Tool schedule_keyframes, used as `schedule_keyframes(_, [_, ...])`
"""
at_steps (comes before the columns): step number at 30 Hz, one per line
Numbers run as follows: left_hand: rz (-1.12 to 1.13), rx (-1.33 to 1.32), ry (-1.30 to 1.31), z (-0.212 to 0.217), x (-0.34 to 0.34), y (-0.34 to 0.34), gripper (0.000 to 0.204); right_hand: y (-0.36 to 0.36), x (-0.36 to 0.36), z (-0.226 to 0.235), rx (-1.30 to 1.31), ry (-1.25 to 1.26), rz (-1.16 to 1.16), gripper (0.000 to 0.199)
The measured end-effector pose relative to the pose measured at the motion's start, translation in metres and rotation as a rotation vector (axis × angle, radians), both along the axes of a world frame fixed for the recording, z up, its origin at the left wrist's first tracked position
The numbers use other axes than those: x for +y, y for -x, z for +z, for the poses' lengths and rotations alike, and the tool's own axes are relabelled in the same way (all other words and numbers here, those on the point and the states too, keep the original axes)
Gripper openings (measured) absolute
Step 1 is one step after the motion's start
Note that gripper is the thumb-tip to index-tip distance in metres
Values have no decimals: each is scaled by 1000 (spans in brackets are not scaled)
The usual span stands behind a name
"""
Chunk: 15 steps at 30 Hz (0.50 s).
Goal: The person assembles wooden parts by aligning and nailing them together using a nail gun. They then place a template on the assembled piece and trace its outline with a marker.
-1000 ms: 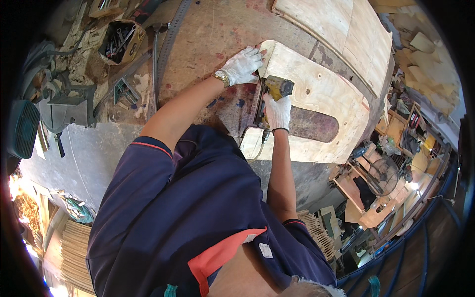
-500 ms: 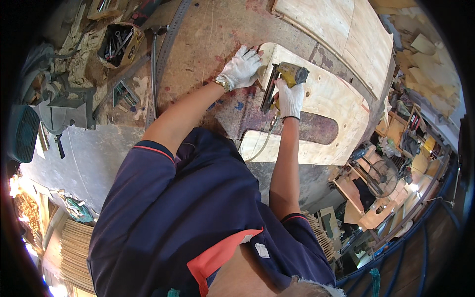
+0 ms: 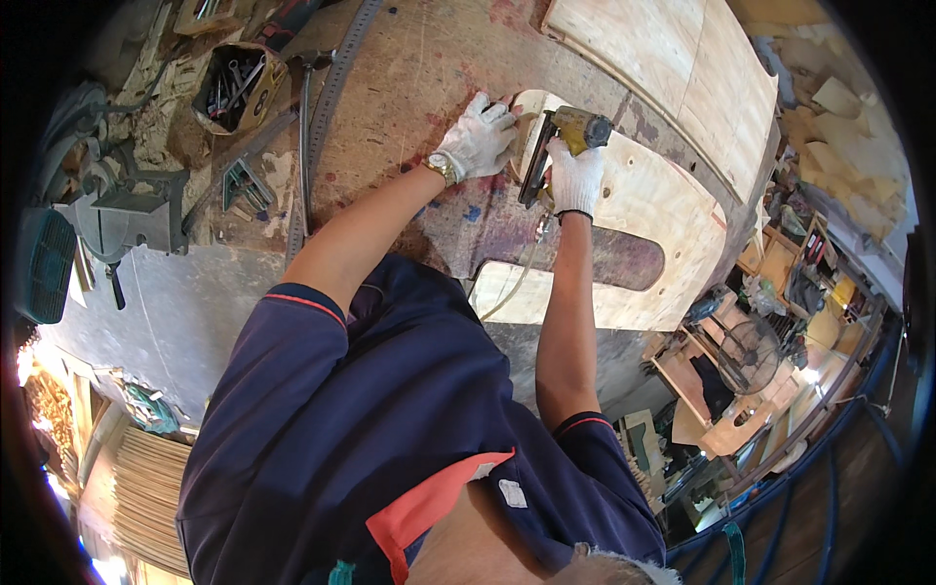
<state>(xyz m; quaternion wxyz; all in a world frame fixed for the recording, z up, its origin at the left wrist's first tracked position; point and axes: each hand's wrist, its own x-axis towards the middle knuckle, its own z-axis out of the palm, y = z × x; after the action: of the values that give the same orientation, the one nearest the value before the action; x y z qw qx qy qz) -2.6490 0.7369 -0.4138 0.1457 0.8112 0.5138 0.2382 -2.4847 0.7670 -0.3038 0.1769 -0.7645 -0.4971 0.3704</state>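
Observation:
My right hand (image 3: 577, 182), in a white knitted glove, is closed round the grip of a yellow and black nail gun (image 3: 585, 129). The tool's dark magazine lies over the rounded left end of a pale plywood panel (image 3: 648, 185), which has a long slot cut through it. A thin air hose (image 3: 522, 278) hangs from the tool toward my body. At the panel's left end rests my left hand (image 3: 476, 144), also gloved, with fingers extended and a little apart beside the edge. Exactly where its thumb touches is hard to see.
Larger plywood sheets (image 3: 673, 49) lie at the far right of the stained workbench (image 3: 400, 88). To the left are a hammer (image 3: 305, 127), a curved metal strip (image 3: 327, 107), a box of wrenches (image 3: 263, 96) and a bench vise (image 3: 136, 210). A fan (image 3: 749, 353) stands at right.
My right hand and the nail gun have shifted slightly up and to the right along the panel's end. My left hand stays in nearly the same place, its fingers slightly shifted.

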Motion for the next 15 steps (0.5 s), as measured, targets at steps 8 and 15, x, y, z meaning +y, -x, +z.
schedule_keyframes(8, [-10,-9,5,2,0,0,37,5,13,0,-55,37,56,32])
schedule_keyframes(15, [19,-56,-28,-1,0,-1,36,3,26,-1,-76,51,42,34])
